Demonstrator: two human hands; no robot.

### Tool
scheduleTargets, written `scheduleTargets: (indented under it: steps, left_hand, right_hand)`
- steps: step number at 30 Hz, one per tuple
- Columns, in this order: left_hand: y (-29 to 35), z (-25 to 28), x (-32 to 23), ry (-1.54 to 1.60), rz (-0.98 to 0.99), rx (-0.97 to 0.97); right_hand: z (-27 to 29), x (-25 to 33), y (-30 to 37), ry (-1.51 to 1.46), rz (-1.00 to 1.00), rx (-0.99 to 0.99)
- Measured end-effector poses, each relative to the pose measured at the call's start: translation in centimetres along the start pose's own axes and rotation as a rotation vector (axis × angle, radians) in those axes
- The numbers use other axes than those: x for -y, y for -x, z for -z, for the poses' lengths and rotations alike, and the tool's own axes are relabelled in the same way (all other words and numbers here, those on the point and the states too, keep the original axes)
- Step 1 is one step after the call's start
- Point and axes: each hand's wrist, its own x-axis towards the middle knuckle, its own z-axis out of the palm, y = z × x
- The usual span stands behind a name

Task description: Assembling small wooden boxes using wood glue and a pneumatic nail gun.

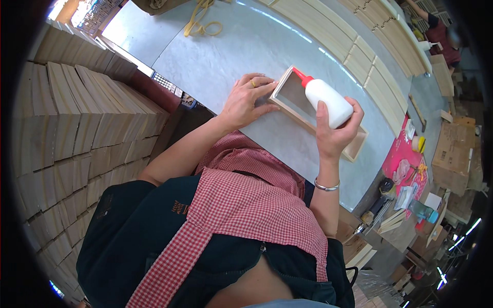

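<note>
A narrow wooden frame (299, 119) without a visible bottom lies slantwise on the grey tabletop (215, 61). My left hand (248, 97), a ring on one finger, holds its near left corner between thumb and fingers. In my right hand (339, 126) is a white glue bottle (328, 101) with a red nozzle, tilted over the frame. The nozzle's tip meets or hovers just above the top edge at the frame's far left corner; which of the two I cannot tell. The bottle and my right hand hide part of the frame's far side.
Tall stacks of wooden boards (82, 113) rise at the left. Wooden strips (354, 56) line the table's far side, and yellow straps (201, 25) lie at its far left. A cardboard box (452, 149) stands at the right, beyond a pink sheet (399, 154). Another person (446, 41) is at the far right.
</note>
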Motion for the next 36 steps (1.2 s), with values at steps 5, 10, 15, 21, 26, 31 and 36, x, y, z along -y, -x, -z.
scheduleTargets:
  steps: [5,10,15,21,26,31,36]
  left_hand:
    - [-0.1,0.1,-0.2,-0.005,0.027,0.015]
    - [-0.1,0.1,-0.2,-0.001,0.026,0.018]
    - [-0.2,0.2,-0.2,0.007,0.0,0.015]
    - [-0.2,0.1,-0.1,0.006,-0.044,-0.006]
    - [-0.3,0.2,-0.4,-0.007,-0.026,-0.006]
    - [-0.3,0.2,-0.2,-0.003,-0.001,0.006]
    - [-0.3,0.2,-0.1,-0.012,0.002,0.035]
  right_hand:
    - [0.7,-0.1,-0.1,0.015,-0.038,-0.002]
    - [2.8,-0.8,0.7,0.109,-0.055,-0.028]
    - [5.8,-1.0,1.7,0.14,-0.121,-0.082]
    - [9.7,-2.0,3.2,0.213,-0.192,-0.13]
    - [12.6,-3.0,4.4,0.325,-0.211,-0.204]
    - [14.8,-3.9,5.2,0.4,-0.227,-0.267]
    - [16.4,-4.7,5.7,0.427,-0.229,-0.303]
